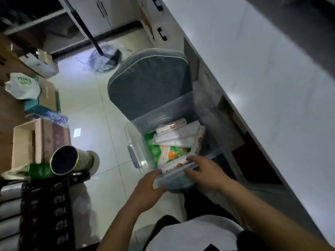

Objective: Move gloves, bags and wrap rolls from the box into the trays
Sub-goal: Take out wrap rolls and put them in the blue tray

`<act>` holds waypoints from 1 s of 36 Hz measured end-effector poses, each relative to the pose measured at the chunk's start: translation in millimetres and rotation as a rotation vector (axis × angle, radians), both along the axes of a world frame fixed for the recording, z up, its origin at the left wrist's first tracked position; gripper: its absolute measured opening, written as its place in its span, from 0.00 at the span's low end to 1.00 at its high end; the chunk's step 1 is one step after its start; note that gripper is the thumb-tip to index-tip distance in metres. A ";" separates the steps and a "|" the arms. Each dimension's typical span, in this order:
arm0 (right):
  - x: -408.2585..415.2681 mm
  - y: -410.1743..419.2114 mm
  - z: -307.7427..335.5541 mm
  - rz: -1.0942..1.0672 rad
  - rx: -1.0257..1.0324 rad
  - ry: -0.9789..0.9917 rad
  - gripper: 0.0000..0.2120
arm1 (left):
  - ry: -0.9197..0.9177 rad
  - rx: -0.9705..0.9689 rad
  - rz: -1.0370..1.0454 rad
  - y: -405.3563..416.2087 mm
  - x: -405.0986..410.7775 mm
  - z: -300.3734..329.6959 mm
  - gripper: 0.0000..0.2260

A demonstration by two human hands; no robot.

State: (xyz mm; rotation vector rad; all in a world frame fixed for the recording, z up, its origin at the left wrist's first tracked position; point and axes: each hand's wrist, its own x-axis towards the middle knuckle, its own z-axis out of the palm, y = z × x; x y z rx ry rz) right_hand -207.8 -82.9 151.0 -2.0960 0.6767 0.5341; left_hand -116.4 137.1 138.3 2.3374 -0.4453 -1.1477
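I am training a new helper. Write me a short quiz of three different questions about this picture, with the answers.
1. True or false: the clear plastic box rests on a grey cushioned seat.
2. Which item does the right hand touch at the near edge of the box?
A. the long wrap roll box
B. the green packet with an orange print
C. the metal mesh cup
3. Fill in: the left hand is on the near ____ of the clear plastic box.

Key
1. True
2. A
3. rim; its fingers curl over the edge, while the right hand lies flat on the long wrap roll box.
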 end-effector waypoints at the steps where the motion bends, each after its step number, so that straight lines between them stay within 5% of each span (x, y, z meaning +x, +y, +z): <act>1: 10.0 -5.3 -5.9 0.017 0.001 0.019 0.24 | 0.005 0.021 0.013 -6.7 10.7 -6.5 0.26; 12: 39.2 -32.8 -72.2 0.229 -0.098 0.205 0.22 | 0.106 0.242 -0.044 -59.8 80.5 -84.9 0.31; 16: 33.2 -36.5 -95.4 0.192 -0.097 0.283 0.21 | 0.079 0.272 -0.137 -75.5 115.6 -117.6 0.25; 29: 33.2 -7.5 -102.9 0.062 -0.209 0.409 0.23 | -0.199 0.344 -0.535 -160.1 213.7 -234.9 0.35; 36: 30.7 12.2 -114.4 -0.137 -0.356 0.296 0.16 | -0.374 0.400 -0.637 -181.1 223.9 -275.3 0.38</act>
